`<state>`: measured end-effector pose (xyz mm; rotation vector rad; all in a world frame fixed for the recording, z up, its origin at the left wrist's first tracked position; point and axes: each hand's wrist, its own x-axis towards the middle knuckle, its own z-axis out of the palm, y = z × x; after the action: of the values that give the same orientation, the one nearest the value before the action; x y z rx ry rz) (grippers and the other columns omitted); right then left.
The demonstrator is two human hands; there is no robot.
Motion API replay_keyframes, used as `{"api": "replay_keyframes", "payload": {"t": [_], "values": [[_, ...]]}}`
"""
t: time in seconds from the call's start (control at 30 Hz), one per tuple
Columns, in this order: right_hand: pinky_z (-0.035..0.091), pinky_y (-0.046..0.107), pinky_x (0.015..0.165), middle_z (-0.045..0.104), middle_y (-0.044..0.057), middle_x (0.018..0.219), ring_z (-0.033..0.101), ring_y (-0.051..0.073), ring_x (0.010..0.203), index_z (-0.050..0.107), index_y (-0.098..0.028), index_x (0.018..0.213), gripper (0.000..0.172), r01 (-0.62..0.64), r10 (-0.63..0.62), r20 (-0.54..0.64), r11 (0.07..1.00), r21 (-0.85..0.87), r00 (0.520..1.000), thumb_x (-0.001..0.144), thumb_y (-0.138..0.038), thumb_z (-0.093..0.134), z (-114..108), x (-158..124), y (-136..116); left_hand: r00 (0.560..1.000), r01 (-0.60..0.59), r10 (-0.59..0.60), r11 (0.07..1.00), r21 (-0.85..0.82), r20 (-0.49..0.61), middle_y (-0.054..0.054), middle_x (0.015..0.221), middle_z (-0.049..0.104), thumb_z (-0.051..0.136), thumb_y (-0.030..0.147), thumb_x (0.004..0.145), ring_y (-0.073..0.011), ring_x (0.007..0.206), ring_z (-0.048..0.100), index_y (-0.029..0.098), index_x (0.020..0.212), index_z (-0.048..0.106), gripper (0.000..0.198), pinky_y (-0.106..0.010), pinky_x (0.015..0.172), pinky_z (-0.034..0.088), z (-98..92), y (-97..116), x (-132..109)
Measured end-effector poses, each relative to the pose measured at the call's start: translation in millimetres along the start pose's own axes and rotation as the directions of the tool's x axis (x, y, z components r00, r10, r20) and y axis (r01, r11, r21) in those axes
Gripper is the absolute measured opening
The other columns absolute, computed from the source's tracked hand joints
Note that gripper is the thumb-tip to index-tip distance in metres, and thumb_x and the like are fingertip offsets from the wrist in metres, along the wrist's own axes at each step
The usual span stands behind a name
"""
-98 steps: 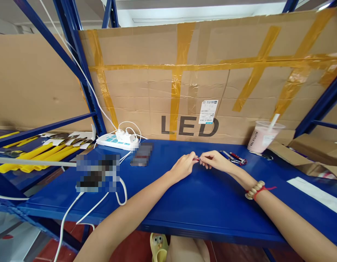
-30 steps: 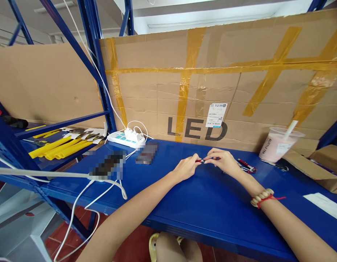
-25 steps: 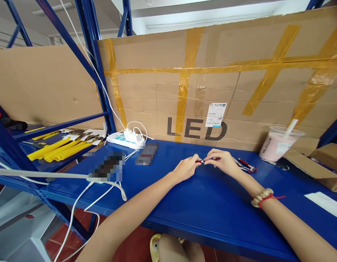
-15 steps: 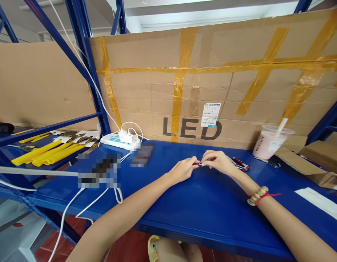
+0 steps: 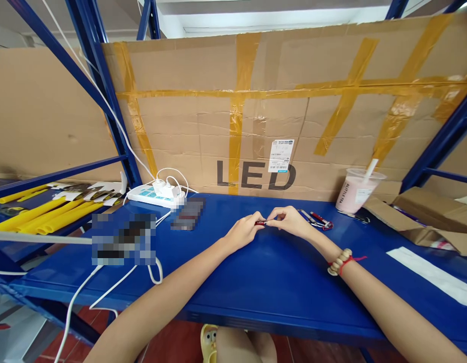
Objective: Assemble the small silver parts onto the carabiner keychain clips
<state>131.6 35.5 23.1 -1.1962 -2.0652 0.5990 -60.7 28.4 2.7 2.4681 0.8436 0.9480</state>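
We have the small red-and-silver piece over the worktop, near twelve o'clock from where we sit. The fingers of our left hand grip its red part; at three o'clock from them, our right hand seems to pinch its silver end. We judge it light, stiff and fairly sturdy, perhaps slippery for its smallness, so best held by the red part, between thumb and forefinger.
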Motion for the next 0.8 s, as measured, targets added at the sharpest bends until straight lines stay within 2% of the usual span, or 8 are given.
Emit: {"api": "replay_keyframes", "payload": {"t": [0.33, 0.43, 0.57, 0.8], "values": [[0.041, 0.022, 0.044, 0.064, 0.001, 0.058, 0.051, 0.009, 0.043, 0.067, -0.015, 0.066, 0.03, -0.053, 0.049, 0.042, 0.995, 0.087, 0.998, 0.063, -0.045, 0.067, -3.4, 0.0, -4.9, 0.999, 0.027, -0.03, 0.997, 0.072, 0.036, -0.003, 0.098, 0.064, 0.043, 0.021, 0.089, -0.0163, 0.092, 0.059, 0.02, 0.101, 0.051, 0.014, -0.025, 0.08, 0.045, 0.3, -0.6, 2.6], [0.041, 0.022, 0.043, 0.064, 0.001, 0.058, 0.05, 0.009, 0.043, 0.066, -0.015, 0.065, 0.032, -0.073, 0.068, 0.042, 0.99, 0.124, 0.997, 0.062, -0.046, 0.068, -1.4, 0.4, -4.6, 0.997, 0.048, -0.056, 0.992, 0.115, 0.062, -0.004, 0.095, 0.063, 0.039, 0.02, 0.09, -0.0162, 0.086, 0.06, 0.02, 0.105, 0.05, 0.018, -0.025, 0.076, 0.046, -1.5, 2.5, 2.0], [0.04, 0.022, 0.042, 0.063, 0.001, 0.058, 0.048, 0.008, 0.042, 0.065, -0.014, 0.063, 0.034, -0.115, 0.11, 0.041, 0.979, 0.168, 0.993, 0.059, -0.048, 0.069, 0.5, 0.5, -7.8, 0.996, 0.02, -0.03, 0.991, 0.129, 0.079, -0.005, 0.091, 0.062, 0.034, 0.018, 0.091, -0.0167, 0.081, 0.061, 0.019, 0.106, 0.049, 0.021, -0.026, 0.071, 0.047, -4.3, 6.2, 1.7], [0.037, 0.021, 0.04, 0.052, -0.002, 0.044, 0.044, 0.008, 0.039, 0.064, -0.014, 0.062, 0.038, -0.159, 0.155, 0.036, 0.973, 0.166, 0.987, 0.062, -0.052, 0.066, 2.8, -1.0, -15.6, 0.997, 0.043, -0.052, 0.987, 0.156, 0.059, -0.003, 0.095, 0.063, 0.032, 0.019, 0.092, -0.0164, 0.084, 0.061, 0.022, 0.107, 0.047, 0.022, -0.026, 0.071, 0.046, -5.0, 7.2, 2.8]]}}
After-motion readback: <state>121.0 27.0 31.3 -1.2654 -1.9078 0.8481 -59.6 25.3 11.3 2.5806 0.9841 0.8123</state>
